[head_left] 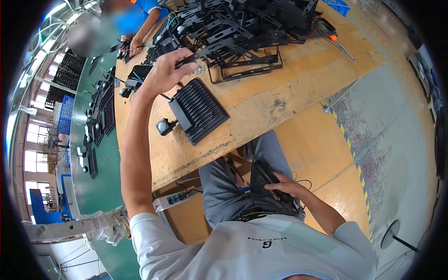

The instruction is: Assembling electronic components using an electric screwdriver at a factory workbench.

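Black metal bracket (212, 48), at the edge of a pile (261, 23), is pinched at one end by the left hand (163, 73), arm stretched forward past a finned lamp (205, 109) on the table (298, 93). The right hand (285, 185), lowered to the lap (221, 189), curls around a dark elongated object (264, 172).

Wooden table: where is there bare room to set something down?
Widest: the wooden table right of the finned black housing, between the bracket pile and the near edge. Smaller: between that housing, the left forearm and the near edge. Crowded: the back, under brackets, and the upper left, with more black parts.
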`<state>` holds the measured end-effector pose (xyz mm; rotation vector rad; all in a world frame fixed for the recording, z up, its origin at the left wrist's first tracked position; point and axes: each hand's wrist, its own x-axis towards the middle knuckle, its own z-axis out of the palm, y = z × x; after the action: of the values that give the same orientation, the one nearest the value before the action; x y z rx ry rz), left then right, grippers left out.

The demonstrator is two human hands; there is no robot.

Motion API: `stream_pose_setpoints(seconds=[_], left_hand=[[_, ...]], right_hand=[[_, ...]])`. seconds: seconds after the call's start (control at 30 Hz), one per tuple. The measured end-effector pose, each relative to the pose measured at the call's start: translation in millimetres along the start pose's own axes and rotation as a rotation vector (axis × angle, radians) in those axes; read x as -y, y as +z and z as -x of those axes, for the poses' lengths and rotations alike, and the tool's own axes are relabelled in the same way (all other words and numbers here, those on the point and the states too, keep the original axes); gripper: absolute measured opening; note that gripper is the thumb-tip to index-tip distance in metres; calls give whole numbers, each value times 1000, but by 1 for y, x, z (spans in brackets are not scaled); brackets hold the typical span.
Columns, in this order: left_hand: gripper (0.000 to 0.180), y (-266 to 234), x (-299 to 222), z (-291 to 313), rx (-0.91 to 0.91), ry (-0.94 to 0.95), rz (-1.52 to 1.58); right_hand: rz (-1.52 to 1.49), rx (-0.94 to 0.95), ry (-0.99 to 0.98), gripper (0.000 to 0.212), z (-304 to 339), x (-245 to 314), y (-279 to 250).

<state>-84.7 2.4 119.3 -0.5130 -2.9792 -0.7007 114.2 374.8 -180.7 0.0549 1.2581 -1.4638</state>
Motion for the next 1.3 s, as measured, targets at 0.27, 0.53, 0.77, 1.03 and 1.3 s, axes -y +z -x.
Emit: stream_pose_setpoints(seconds=[0.27,0.53,0.77,1.03,1.3], left_hand=[[33,24,-35,45,-245,524,-476],[43,58,3,28,136,410,-507],[23,97,46,35,-47,305,-260],[20,104,5,102,-6,332,-179],[67,85,-41,155,274,326,-195]], right_hand=[[22,39,42,35,-3,7,11],[53,-20,41,48,-9,2,27],[78,-74,46,46,-14,3,31],[67,-67,32,40,-6,15,35],[77,-62,42,40,-8,10,31]])
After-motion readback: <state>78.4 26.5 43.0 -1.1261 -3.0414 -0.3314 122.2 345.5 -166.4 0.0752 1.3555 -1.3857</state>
